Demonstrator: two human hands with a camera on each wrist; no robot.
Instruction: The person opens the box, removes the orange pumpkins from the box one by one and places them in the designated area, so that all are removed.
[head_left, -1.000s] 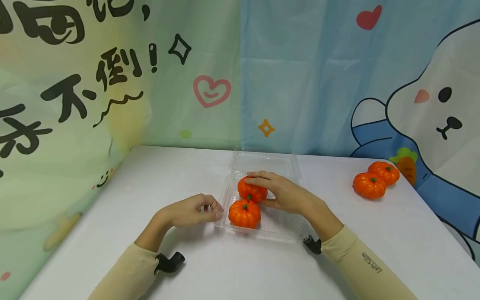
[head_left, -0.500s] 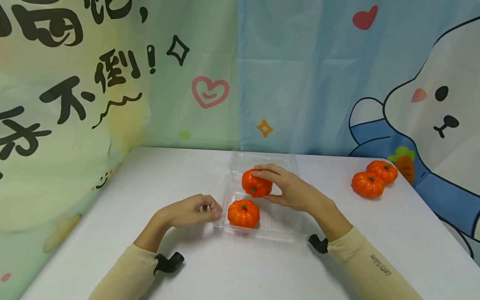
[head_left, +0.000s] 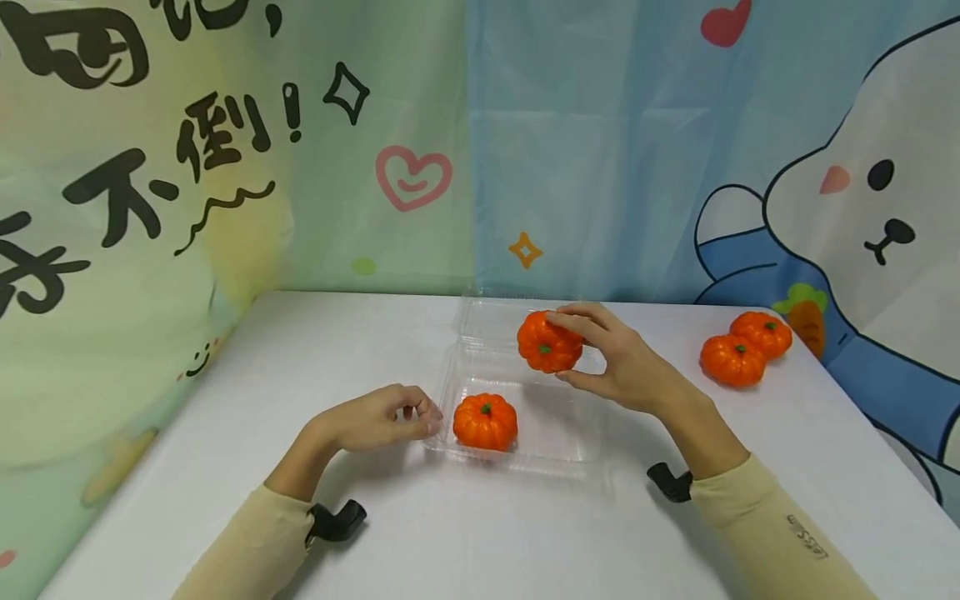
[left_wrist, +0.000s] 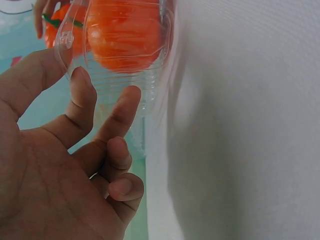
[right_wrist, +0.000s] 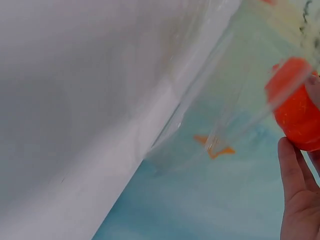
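My right hand (head_left: pixel 630 358) grips a small orange toy pumpkin (head_left: pixel 546 343) between thumb and fingers, raised over the back of a clear plastic clamshell box (head_left: pixel 558 429). In the right wrist view that pumpkin (right_wrist: pixel 295 112) shows at the right edge, with its stem out of sight. A second toy pumpkin (head_left: pixel 484 422) sits upright in the front left part of the box. My left hand (head_left: pixel 382 418) is at the box's left rim. There, in the left wrist view, thumb and index finger pinch the rim (left_wrist: pixel 65 42), the other fingers loosely bent.
The box's lid (head_left: pixel 487 321) lies folded back toward the rear table edge. Two more toy pumpkins (head_left: pixel 733 361) stand together at the right side of the white table (head_left: pixel 360 350). A printed curtain (head_left: pixel 585 167) hangs right behind the table.
My right hand has lifted the rear pumpkin from beside the front one and carried it up, back and to the right. My left hand has stayed at the box's rim.
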